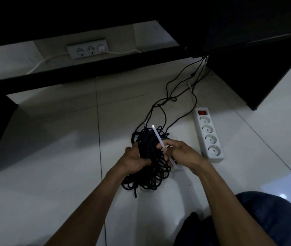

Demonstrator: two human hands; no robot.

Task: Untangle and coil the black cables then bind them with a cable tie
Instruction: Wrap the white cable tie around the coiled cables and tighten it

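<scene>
Binding stage reached: left hand [135, 159] clenches the coil [149, 157] of black cables above the floor [52, 148], right hand [174, 150] pinches the white tie [157, 135] against it. Coiling looks mostly done (loose strands still trail toward the desk [87, 68]). Tie not yet looped or cinched, as far as I can tell.

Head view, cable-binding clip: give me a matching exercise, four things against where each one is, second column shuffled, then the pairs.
Things:
1. black cable bundle
2. white cable tie
3. white power strip
4. wall sockets

Places:
A. on the floor tiles, right of the hands
B. gripped by the left hand
C. on the wall behind the dark desk bar
D. pinched by the right hand

Pairs: 1-B, 2-D, 3-A, 4-C
</scene>
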